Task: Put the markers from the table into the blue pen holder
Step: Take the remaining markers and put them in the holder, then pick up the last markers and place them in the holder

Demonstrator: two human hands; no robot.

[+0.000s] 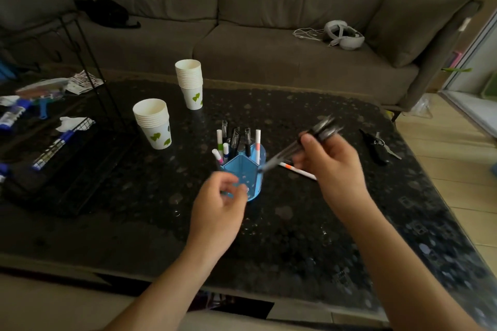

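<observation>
The blue pen holder [247, 166] stands in the middle of the dark table, with several white and black markers upright in it. My right hand [330, 166] is just right of it, shut on a bundle of dark markers [309, 140] tilted with their tips over the holder's right rim. My left hand [220, 204] is at the holder's near left side, fingers curled and blurred; whether it touches the holder I cannot tell. One white marker with an orange band [297, 170] lies on the table behind my right hand.
Two stacks of paper cups [154, 123] [190, 83] stand behind and left of the holder. A black wire rack [67, 142] with pens sits at the left. Black scissors [376, 145] lie at the right. A grey sofa [269, 35] is beyond the table.
</observation>
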